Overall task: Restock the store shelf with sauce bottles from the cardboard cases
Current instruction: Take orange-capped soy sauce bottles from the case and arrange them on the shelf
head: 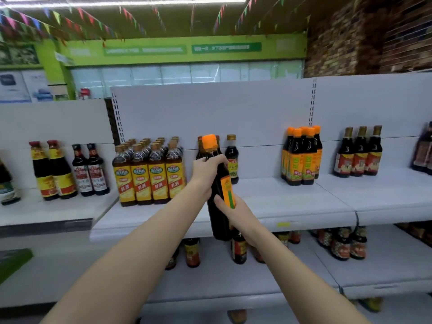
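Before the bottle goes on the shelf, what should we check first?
1. Left hand grips the orange-capped bottle near its neck: ok.
2. Right hand supports the lower body: ok.
3. Bottle upright: not ok, slightly tilted.
4. Bare space on the top shelf left of the matching orange-capped group: ok.
5. Cap sealed tight: cannot tell.

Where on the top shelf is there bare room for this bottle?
Widest bare stretch: between the single dark bottle and the orange-capped cluster. A narrower gap lies between that cluster and the three gold-capped bottles. Crowded: the yellow-label block, packed rows deep.
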